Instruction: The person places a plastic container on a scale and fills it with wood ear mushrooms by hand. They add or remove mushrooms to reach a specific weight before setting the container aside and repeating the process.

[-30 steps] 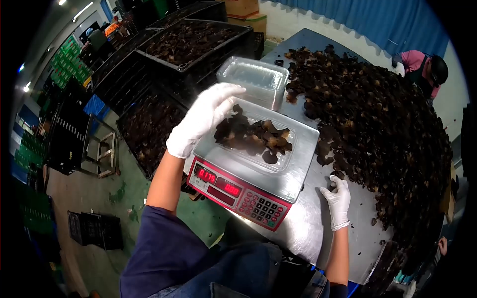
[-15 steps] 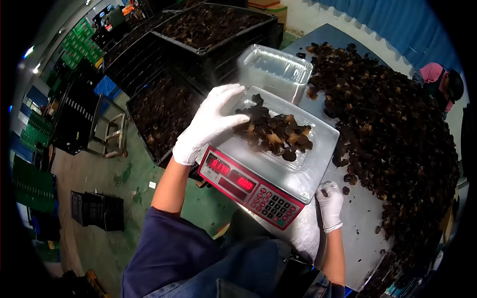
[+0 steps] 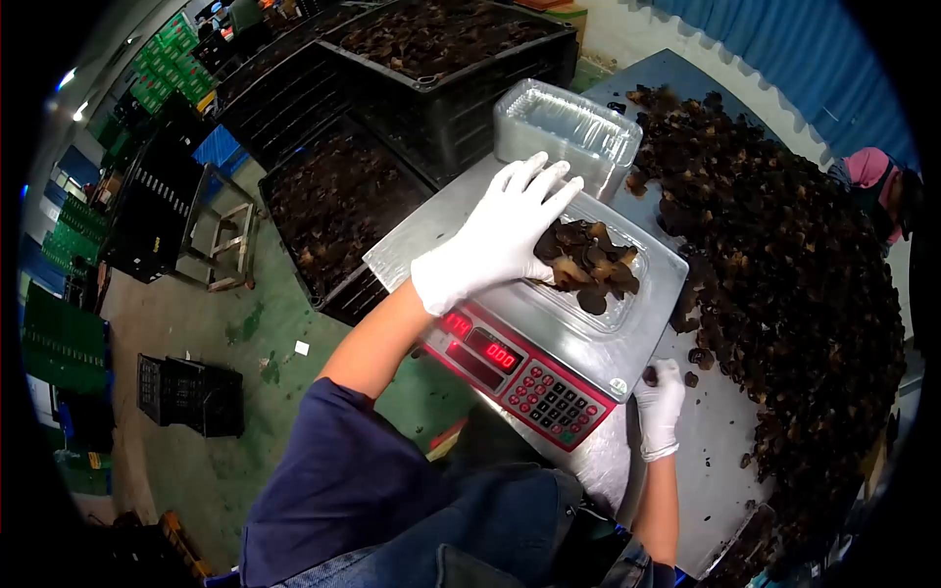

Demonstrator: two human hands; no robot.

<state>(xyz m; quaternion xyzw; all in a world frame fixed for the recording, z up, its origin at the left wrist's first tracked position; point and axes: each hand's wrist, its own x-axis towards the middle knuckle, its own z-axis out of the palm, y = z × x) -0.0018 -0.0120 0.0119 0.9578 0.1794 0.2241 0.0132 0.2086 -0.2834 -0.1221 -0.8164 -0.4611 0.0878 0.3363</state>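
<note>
"Item one?"

"Dark fungus pieces (image 3: 593, 265), ruffled, brown to black, one small loose pile. Location: inside a clear tray (image 3: 616, 316), shallow, set on the pan of the scale (image 3: 588, 358)."

"Left hand?"

"Left hand (image 3: 500, 235), white glove, palm down above the left part of the tray. Fingers spread apart, thumb held away from them, its tip at the edge of the pile. Nothing seen clasped; whether the underside touches the pieces, cannot tell."

"Right hand?"

"Right hand (image 3: 661, 402), white glove, just beside the scale's near right corner. Fingers curled in and drawn together on one dark piece (image 3: 650, 374), which shows at the fingertips."

"Scale fittings?"

"Red front panel, lit digits (image 3: 500, 355) reading 0.00 in one window; the window to its left partly covered by the left wrist. Keypad (image 3: 556, 404), to the right of the windows."

"Surroundings?"

"Stack of clear containers (image 3: 569, 132), just behind the scale. Metal table (image 3: 701, 461), bearing a broad heap of like fungus (image 3: 784, 274), right of the scale. Black crates (image 3: 446, 127), filled with dark pieces, beyond the left forearm. Far end of the table: one person in pink (image 3: 868, 169), bent forward, beside a blue curtain (image 3: 794, 69)."
</note>
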